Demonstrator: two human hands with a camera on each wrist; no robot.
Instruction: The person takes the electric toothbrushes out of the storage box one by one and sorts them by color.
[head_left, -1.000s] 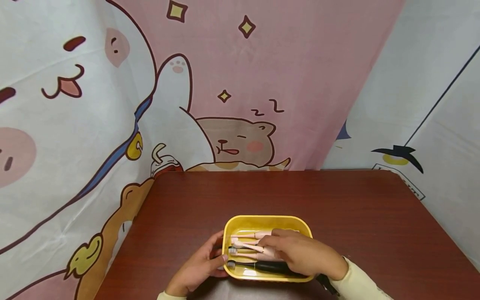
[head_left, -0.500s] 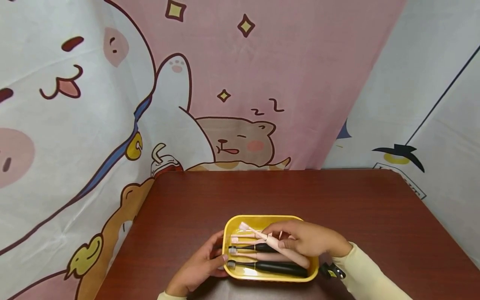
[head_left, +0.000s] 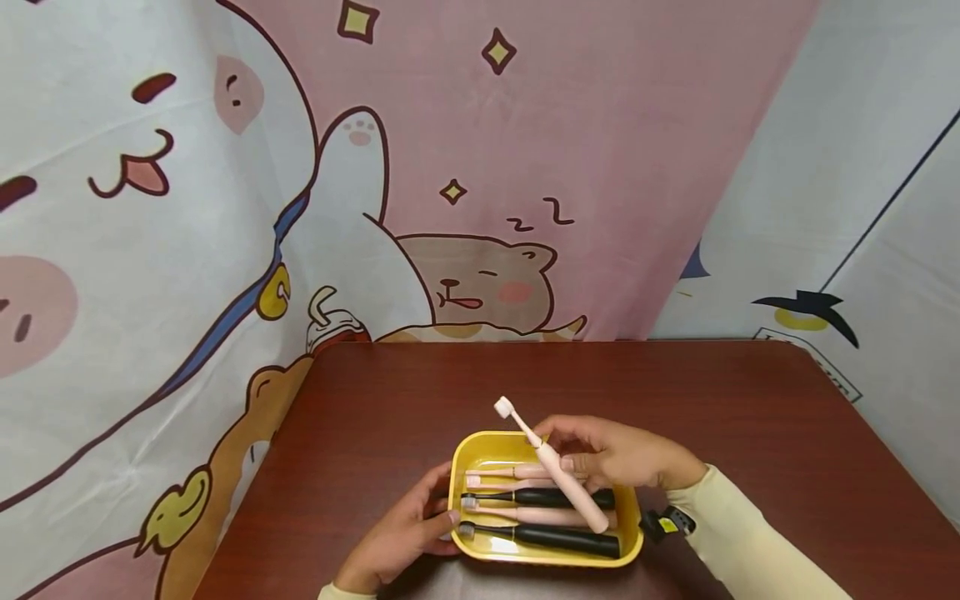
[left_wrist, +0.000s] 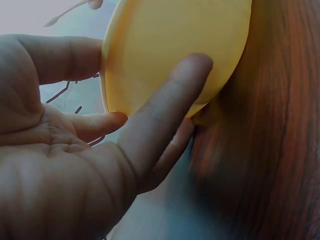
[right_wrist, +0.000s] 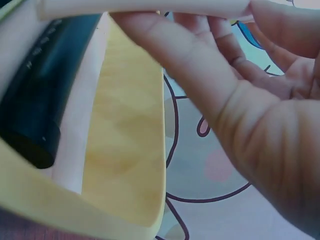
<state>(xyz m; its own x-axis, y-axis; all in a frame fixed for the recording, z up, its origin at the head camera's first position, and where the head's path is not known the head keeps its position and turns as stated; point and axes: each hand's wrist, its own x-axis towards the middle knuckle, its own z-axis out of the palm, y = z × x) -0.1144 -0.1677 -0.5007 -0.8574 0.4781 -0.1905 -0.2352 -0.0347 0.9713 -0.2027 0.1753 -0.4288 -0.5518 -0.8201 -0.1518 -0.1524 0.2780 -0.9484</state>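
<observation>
Toothbrush [head_left: 577, 495], pale pink with a thick electric handle, hangs tilted above the yellow tray [head_left: 547, 562], its white-bristled head showing past the tray's far rim and its butt over the tray's right half. The right hand [head_left: 622, 450], over the tray's right part, pinches that handle between thumb and fingers. Beneath it, inside the tray, five more electric toothbrushes lie side by side, heads towards the tray's left end: nearest the tray's front wall a black toothbrush [head_left: 562, 537], then a pink toothbrush [head_left: 536, 514], a second black toothbrush [head_left: 536, 497], and two pink ones close together towards the tray's far wall. One black handle in the tray carries a row of pale marks, too small to read. At the tray's left end the left hand [head_left: 405, 525] grips the wall, thumb at the rim. Right of the tray, a small black device [head_left: 663, 525] sits by the right wrist, beside a cream sleeve [head_left: 750, 533]. Under the tray stretches a reddish-brown wood-grain table [head_left: 405, 400]; beyond the tray hangs a cartoon-printed cloth [head_left: 615, 125] with a sleeping bear [head_left: 487, 283].
</observation>
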